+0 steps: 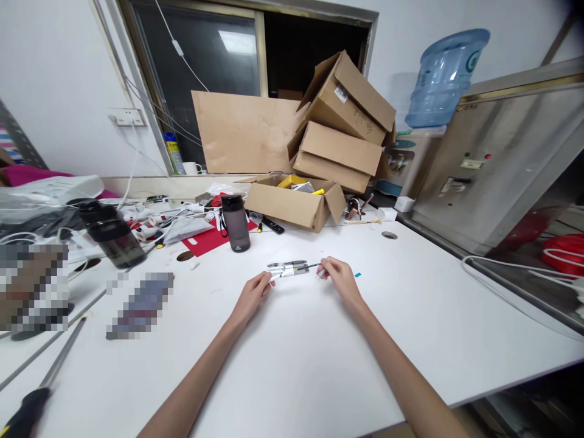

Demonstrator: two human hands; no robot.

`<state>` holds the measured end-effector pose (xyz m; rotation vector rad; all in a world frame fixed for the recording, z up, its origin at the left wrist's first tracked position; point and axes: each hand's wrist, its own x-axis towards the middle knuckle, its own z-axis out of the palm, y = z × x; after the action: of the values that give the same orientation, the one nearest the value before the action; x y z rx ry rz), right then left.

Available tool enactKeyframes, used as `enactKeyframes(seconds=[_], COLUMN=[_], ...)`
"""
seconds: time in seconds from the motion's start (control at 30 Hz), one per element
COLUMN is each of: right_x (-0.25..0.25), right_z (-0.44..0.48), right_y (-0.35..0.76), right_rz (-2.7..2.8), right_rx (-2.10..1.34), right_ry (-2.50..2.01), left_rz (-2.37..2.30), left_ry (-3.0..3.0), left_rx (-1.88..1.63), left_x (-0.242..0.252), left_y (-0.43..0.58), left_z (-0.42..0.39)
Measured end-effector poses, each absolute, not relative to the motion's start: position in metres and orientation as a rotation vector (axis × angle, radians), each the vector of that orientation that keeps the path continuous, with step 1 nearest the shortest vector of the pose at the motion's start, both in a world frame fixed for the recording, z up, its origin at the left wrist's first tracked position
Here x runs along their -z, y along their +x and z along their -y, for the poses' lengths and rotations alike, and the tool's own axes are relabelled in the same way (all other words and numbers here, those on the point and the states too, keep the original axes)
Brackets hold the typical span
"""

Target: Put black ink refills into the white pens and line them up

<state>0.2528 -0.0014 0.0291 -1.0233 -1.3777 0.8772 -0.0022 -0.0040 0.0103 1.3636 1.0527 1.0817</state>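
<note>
Your left hand (252,296) has thumb and forefinger pinched on the near end of a white pen (287,273), whose held end is hidden by your fingers. Your right hand (342,280) pinches a thin dark rod (312,266) between thumb and forefinger; it points left, toward the pen. Whether rod and pen touch is too small to tell. A small white piece shows below your right fingertips, partly covered, its shape unclear. Just beyond the white pen, in the gap between your two sets of fingers, lies a dark-and-clear pen (287,263); the pens overlap, so their number is hard to count. Right of your right fingers is a blue scrap (358,275). Beyond your left fingers stands a grey bottle (236,223). Well left of them, a flat object (142,304) is blurred into blocks, and a black-and-yellow handle (27,410) is cut off by the frame.
</note>
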Motion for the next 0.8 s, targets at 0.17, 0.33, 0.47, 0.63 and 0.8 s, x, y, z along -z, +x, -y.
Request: enactKeyframes(seconds=[0.17, 0.33, 0.47, 0.63, 0.8], right_x=[-0.028, -0.025, -0.024, -0.018, -0.009], right_z=[0.007, 0.011, 0.012, 0.007, -0.001], right_y=[0.248, 0.242, 0.24, 0.24, 0.246], right_rz=[1.506, 1.574, 1.566, 1.549, 1.46], right_rx=[-0.93, -0.974, -1.023, -1.015, -0.939], right_ry=[-1.02, -1.027, -1.032, -1.076, -1.114], left_rz=[-1.058, -1.101, -1.112, -1.1, -1.068], left_ry=[1.426, 1.472, 1.482, 1.467, 1.393], left_rx=[-1.058, -1.04, -1.036, -1.051, -1.087], left_x=[-0.006, -0.001, 0.0, -0.003, -0.003], left_y=[-0.003, -0.003, -0.004, -0.007, -0.008], left_z=[0.003, 0.003, 0.002, 0.001, -0.002])
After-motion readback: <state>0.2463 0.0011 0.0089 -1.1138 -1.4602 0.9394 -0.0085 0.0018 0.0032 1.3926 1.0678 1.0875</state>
